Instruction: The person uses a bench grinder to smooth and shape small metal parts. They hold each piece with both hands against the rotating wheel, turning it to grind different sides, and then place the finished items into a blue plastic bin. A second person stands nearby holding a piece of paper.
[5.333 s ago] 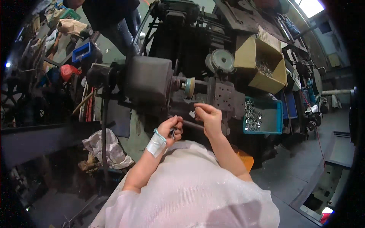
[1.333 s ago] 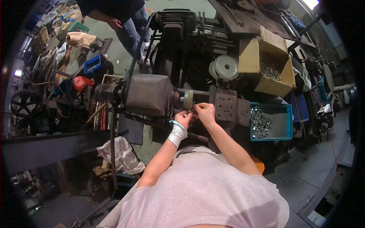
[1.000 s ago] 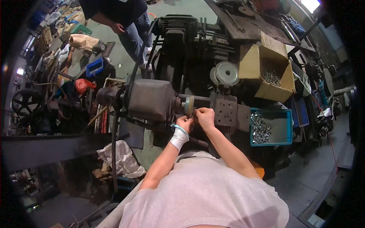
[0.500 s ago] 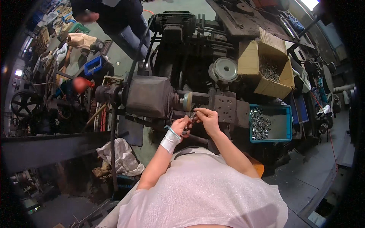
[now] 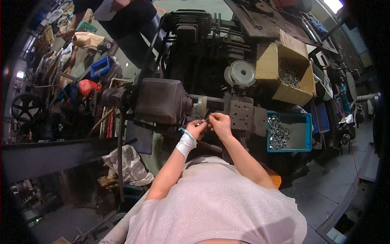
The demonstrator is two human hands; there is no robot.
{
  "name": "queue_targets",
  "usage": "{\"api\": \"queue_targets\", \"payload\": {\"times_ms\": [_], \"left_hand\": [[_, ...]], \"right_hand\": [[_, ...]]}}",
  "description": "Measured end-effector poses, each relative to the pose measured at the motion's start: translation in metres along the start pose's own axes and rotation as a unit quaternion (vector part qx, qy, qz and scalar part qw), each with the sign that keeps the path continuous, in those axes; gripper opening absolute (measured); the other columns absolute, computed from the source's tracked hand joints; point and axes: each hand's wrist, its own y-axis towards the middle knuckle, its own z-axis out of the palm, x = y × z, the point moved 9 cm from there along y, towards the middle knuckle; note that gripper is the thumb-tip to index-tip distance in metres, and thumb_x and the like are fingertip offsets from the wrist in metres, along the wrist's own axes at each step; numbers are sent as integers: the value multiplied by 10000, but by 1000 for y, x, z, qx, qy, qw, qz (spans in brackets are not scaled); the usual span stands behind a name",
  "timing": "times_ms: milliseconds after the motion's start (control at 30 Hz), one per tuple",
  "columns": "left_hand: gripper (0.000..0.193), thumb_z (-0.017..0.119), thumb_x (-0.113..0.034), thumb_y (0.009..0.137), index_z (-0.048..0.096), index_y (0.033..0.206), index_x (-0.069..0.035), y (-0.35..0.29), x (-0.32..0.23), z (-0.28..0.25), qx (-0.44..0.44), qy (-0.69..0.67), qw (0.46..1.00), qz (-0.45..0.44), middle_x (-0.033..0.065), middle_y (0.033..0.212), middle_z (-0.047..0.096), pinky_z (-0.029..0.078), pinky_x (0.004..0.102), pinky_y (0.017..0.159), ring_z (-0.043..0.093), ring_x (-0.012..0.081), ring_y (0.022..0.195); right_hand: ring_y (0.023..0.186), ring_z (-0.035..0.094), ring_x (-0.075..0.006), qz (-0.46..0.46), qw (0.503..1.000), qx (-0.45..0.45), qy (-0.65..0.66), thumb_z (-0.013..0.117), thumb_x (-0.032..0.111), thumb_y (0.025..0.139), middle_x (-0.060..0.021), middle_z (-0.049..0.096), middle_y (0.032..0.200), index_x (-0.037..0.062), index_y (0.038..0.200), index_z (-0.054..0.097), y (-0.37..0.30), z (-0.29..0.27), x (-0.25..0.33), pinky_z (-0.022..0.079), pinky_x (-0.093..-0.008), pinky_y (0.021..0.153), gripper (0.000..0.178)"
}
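Close together in front of a grinding machine are my left hand (image 5: pixel 195 128) and my right hand (image 5: pixel 221 124). Both are closed, with thumbs and fingertips pinching a small shiny metal part (image 5: pixel 206 121) between them. Its exact shape is too small to make out. Just beyond my fingers is a round wheel (image 5: pixel 202 106) with a pale rim, on the machine's spindle; the part appears apart from it. White wrapping (image 5: pixel 186 144) and a light blue band circle my left wrist.
Right of my hands stands a blue plastic bin (image 5: pixel 310 132) with many shiny metal parts in its left half. Behind it, an open cardboard box (image 5: pixel 266 63) holds more parts. A dark machine housing (image 5: pixel 158 101) is at left. A co-worker (image 5: pixel 130 24) stands at the far left.
My hands have shifted slightly up toward the wheel, and my left hand has turned a little. The co-worker has moved, and a white sheet now shows by their hand.
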Motion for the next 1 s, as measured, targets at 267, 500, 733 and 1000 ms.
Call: {"api": "queue_targets", "payload": {"times_ms": [267, 500, 733, 1000], "left_hand": [[128, 598, -166, 759, 591, 772, -38, 3, -6, -3, -75, -22, 997, 27, -2, 594, 510, 307, 234, 379, 431, 83, 437], [120, 599, -174, 761, 589, 755, -54, 2, -7, -6, -80, -4, 996, 32, -4, 606, 518, 320, 226, 381, 437, 84, 442], [285, 515, -313, 839, 571, 830, -34, -21, -17, 1, -8, -107, 993, 46, 8, 603, 511, 317, 194, 354, 422, 58, 419], [449, 413, -449, 853, 552, 872, -22, -35, -8, 4, -33, -73, 997, 7, 15, 641, 526, 339, 197, 360, 450, 76, 439]], "right_hand": [[493, 510, -67, -36, 997, -22, -62, 595, 92, 748, -43, 592, 613, -33, 806, 631, 11, 2, 5, 406, -199, 431, 142], [499, 510, -69, -53, 996, -27, -66, 590, 82, 750, -36, 585, 611, -27, 799, 631, 10, 4, 8, 407, -193, 441, 126], [509, 520, -104, 22, 962, 96, 256, 591, 87, 736, -48, 579, 701, -7, 830, 586, -11, 7, 26, 423, -210, 460, 132], [645, 539, -120, -181, 973, 120, -73, 644, 62, 704, -58, 564, 741, 11, 855, 593, -59, 23, 53, 431, -242, 554, 168]]}}
